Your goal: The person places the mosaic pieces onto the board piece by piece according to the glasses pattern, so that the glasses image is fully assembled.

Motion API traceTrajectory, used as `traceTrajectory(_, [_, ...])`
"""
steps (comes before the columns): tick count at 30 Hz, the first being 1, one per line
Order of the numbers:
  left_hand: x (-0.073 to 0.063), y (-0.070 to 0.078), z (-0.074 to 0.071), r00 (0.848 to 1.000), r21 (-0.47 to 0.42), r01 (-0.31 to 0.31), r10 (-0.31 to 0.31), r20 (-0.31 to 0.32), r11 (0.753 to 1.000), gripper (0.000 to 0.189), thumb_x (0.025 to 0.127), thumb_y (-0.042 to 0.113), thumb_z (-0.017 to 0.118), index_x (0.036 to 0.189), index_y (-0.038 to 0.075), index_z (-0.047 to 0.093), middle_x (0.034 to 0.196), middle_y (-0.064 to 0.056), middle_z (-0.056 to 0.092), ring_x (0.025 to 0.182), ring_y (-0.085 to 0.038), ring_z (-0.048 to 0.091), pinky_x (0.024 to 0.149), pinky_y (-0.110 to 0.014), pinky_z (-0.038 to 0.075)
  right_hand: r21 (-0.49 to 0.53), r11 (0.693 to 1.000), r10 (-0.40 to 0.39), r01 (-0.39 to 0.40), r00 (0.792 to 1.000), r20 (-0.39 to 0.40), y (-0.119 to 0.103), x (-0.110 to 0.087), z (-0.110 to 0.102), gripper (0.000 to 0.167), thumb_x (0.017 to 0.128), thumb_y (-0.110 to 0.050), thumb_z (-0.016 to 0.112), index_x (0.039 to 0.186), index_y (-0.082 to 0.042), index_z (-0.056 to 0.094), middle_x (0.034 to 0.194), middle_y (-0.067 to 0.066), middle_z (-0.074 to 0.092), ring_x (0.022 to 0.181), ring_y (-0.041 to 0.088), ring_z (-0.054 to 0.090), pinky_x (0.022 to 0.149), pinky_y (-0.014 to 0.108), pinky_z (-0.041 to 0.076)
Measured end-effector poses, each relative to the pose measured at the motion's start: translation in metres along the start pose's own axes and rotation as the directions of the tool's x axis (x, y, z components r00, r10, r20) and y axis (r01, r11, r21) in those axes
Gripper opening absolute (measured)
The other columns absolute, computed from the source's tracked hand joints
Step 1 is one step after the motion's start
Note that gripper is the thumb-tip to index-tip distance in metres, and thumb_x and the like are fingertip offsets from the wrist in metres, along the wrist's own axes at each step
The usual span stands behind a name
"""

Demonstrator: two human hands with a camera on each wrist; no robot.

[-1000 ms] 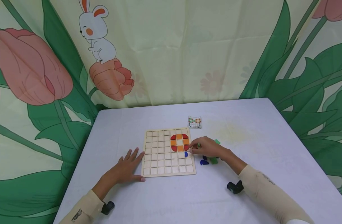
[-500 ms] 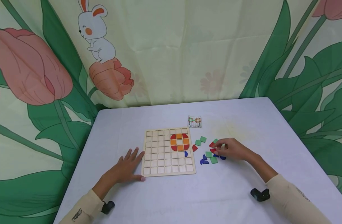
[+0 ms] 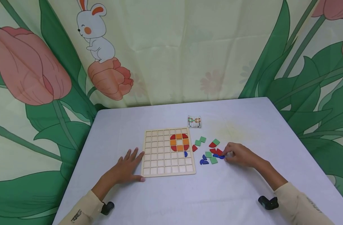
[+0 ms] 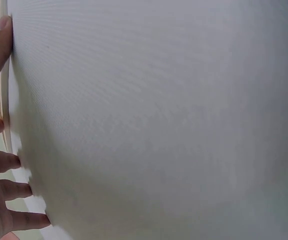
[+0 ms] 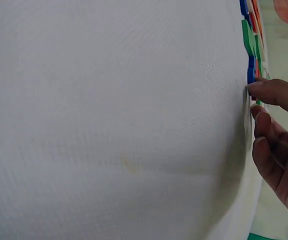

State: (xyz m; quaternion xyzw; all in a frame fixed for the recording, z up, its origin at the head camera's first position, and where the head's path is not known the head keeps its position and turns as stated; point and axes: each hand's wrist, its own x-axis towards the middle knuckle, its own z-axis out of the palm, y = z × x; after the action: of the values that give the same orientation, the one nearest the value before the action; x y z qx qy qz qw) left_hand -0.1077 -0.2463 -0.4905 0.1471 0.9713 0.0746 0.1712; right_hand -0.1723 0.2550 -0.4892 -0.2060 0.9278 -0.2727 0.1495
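Note:
My left hand lies with fingers spread at the left edge of a wooden grid board. In the left wrist view its thumb touches the board's rim. Red corner tiles and orange squares form a ring in the board's cells, with a blue half-circle just below. Right of the board, my right hand has its thumb and curled fingers at another blue half-circle tile. That tile meets the thumb in the right wrist view; the fingers partly hide it.
Loose green squares, red quarter-round tiles and more blue half-circles lie between the board and my right hand. A small pattern card sits behind the board. A printed curtain hangs past the white table's far edge.
My right hand has gone from the board's right edge out to the loose tiles, then on to the blue half-circle. Red tiles now lie among them. The left hand has stayed put.

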Motion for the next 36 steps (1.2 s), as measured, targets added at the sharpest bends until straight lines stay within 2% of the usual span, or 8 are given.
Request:
traceTrajectory(5, [0.0, 0.0, 0.0, 1.0, 0.006, -0.005, 0.005, -0.002, 1.0, 0.112, 0.076, 0.072, 0.071, 0.16, 0.014, 0.026, 0.166, -0.021, 0.018, 0.151, -0.051, 0.015, 0.109, -0.075, 0.026, -0.005, 1.0, -0.015, 0.015, 0.999, -0.04, -0.002, 0.0, 0.003, 0.021, 0.087, -0.005, 0.075, 0.105, -0.014, 0.08, 0.102, 0.002, 0.064, 0.1, 0.022, 0.063, 0.077, 0.022, 0.055])
traceTrajectory(8, [0.0, -0.001, 0.0, 1.0, 0.005, -0.006, 0.006, -0.007, 1.0, 0.111, 0.076, 0.072, 0.072, 0.16, 0.014, 0.027, 0.166, -0.021, 0.018, 0.151, -0.051, 0.015, 0.109, -0.075, 0.027, -0.001, 0.999, 0.038, -0.038, 0.997, -0.071, -0.003, -0.002, 0.007, 0.023, 0.087, -0.01, 0.077, 0.109, -0.014, 0.078, 0.105, 0.003, 0.067, 0.101, 0.024, 0.065, 0.075, 0.023, 0.055])
traceTrajectory(13, [-0.001, 0.0, 0.001, 1.0, 0.002, -0.011, 0.011, -0.015, 1.0, 0.111, 0.075, 0.071, 0.072, 0.16, 0.013, 0.028, 0.166, -0.022, 0.02, 0.15, -0.051, 0.017, 0.108, -0.075, 0.027, 0.026, 0.996, 0.092, -0.09, 0.991, -0.094, -0.003, -0.007, 0.012, 0.024, 0.084, -0.018, 0.082, 0.107, -0.015, 0.077, 0.104, 0.002, 0.067, 0.1, 0.022, 0.064, 0.071, 0.02, 0.053])
traceTrajectory(19, [0.0, -0.002, 0.002, 1.0, 0.002, -0.015, 0.015, -0.017, 1.0, 0.111, 0.076, 0.072, 0.071, 0.16, 0.014, 0.027, 0.166, -0.022, 0.019, 0.151, -0.051, 0.016, 0.109, -0.075, 0.027, 0.011, 0.999, 0.033, -0.032, 0.994, -0.106, -0.001, -0.005, 0.015, 0.021, 0.083, -0.014, 0.083, 0.103, -0.018, 0.08, 0.097, -0.001, 0.063, 0.091, 0.014, 0.06, 0.066, 0.017, 0.051])
traceTrajectory(22, [0.0, -0.002, 0.002, 1.0, -0.001, -0.017, 0.017, -0.017, 1.0, 0.111, 0.076, 0.072, 0.071, 0.16, 0.015, 0.027, 0.166, -0.021, 0.019, 0.151, -0.051, 0.015, 0.109, -0.075, 0.027, 0.003, 1.0, 0.009, -0.008, 0.994, -0.11, -0.001, -0.003, 0.017, 0.019, 0.083, -0.013, 0.082, 0.101, -0.017, 0.079, 0.098, 0.0, 0.064, 0.095, 0.019, 0.063, 0.072, 0.02, 0.055])
traceTrajectory(28, [0.001, -0.005, 0.004, 1.0, -0.009, -0.022, 0.021, -0.023, 1.0, 0.111, 0.076, 0.072, 0.071, 0.16, 0.015, 0.026, 0.166, -0.021, 0.018, 0.151, -0.051, 0.015, 0.108, -0.075, 0.027, -0.011, 1.0, 0.022, -0.023, 0.996, -0.092, -0.003, -0.002, 0.019, 0.019, 0.084, -0.012, 0.082, 0.1, -0.018, 0.075, 0.102, 0.0, 0.066, 0.106, 0.026, 0.066, 0.083, 0.033, 0.059])
traceTrajectory(36, [0.003, -0.006, 0.006, 1.0, 0.013, -0.013, 0.013, -0.021, 1.0, 0.112, 0.076, 0.074, 0.07, 0.161, 0.016, 0.025, 0.167, -0.02, 0.017, 0.152, -0.049, 0.014, 0.109, -0.074, 0.026, -0.023, 1.0, 0.01, -0.011, 0.998, -0.068, -0.003, -0.003, 0.02, 0.025, 0.084, -0.011, 0.082, 0.106, -0.016, 0.073, 0.098, -0.002, 0.067, 0.097, 0.019, 0.065, 0.079, 0.027, 0.058])
